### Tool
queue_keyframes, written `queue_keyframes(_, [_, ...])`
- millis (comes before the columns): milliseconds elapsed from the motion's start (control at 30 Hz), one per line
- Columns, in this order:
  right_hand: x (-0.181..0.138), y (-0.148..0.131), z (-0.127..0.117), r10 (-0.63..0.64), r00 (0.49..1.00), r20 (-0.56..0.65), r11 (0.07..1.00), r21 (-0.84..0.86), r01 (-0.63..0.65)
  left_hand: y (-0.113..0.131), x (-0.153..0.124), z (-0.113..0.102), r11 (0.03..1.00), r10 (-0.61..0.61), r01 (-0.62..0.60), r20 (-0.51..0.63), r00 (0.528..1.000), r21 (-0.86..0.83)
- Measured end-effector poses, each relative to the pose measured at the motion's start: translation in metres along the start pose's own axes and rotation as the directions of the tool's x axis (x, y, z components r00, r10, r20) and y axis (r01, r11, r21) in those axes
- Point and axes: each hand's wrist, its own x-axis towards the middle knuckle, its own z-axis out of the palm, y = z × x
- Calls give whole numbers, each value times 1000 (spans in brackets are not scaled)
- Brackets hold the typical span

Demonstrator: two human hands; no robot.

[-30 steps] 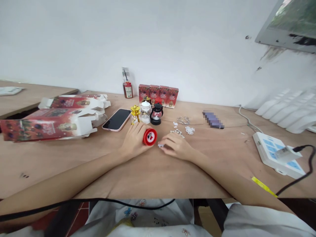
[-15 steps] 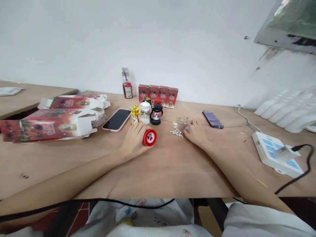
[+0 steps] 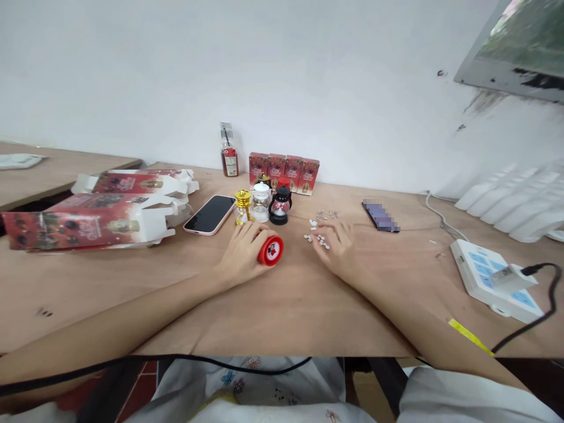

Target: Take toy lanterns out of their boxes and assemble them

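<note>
My left hand [image 3: 245,250] lies on the wooden table [image 3: 282,305] with its fingers wrapped round a small red lantern [image 3: 270,251] lying on its side, its round base facing me. My right hand [image 3: 337,245] rests just to the right, fingers curled down onto a scatter of small white button cells [image 3: 315,238]. Whether it grips one I cannot make out. Behind them stand a gold lantern [image 3: 242,205], a white lantern [image 3: 261,201] and a black lantern [image 3: 280,205].
A pink-cased phone [image 3: 210,214] lies left of the lanterns, with opened red cartons [image 3: 90,218] further left. Small red boxes [image 3: 284,171] and a bottle [image 3: 228,155] stand by the wall. A dark phone [image 3: 380,215] and a white power strip [image 3: 496,279] with cable lie right.
My right hand went from beside the red lantern out to the far white pieces, then came back a little onto the button cells. The left hand and lantern barely shifted.
</note>
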Motion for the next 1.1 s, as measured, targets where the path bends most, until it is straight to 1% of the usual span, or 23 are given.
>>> queue_keyframes(67, [1, -24, -2, -114, 993, -17, 990, 80, 115, 1, -1, 1, 1000, 13, -14, 12, 1000, 12])
queue_keyframes(167, [3, -49, -4, -255, 966, -49, 959, 118, 259, 3, -1, 3, 999, 43, -43, 19, 999, 9])
queue_keyframes(233, [5, -55, -3, -298, 954, -48, 944, 131, 301, 4, -2, 4, 997, 71, -71, 30, 997, 2])
queue_keyframes(300, [7, -56, -2, -309, 950, -35, 938, 153, 311, 4, -2, 6, 994, 107, -107, 38, 994, -3])
queue_keyframes(433, [5, -50, 1, -307, 952, -14, 931, 206, 303, 5, -3, 9, 989, 140, -139, 18, 990, -48])
queue_keyframes(567, [1, -48, 5, -238, 971, 10, 940, 254, 228, 6, -3, 9, 982, 87, -84, 11, 996, -168])
queue_keyframes(667, [-1, -48, 8, -173, 985, -5, 941, 295, 166, 7, -3, 8, 973, 61, -57, 9, 998, -226])
queue_keyframes(733, [-1, -49, 8, -142, 990, -5, 935, 328, 135, 7, -2, 8, 970, 61, -58, 7, 998, -236])
queue_keyframes(933, [0, -50, 9, -44, 998, 46, 906, 423, 21, 8, 1, 5, 970, 52, -46, 19, 998, -237])
queue_keyframes(1100, [1, -50, 8, -35, 998, 43, 907, 420, 14, 9, 2, 4, 971, 47, -40, 24, 999, -235])
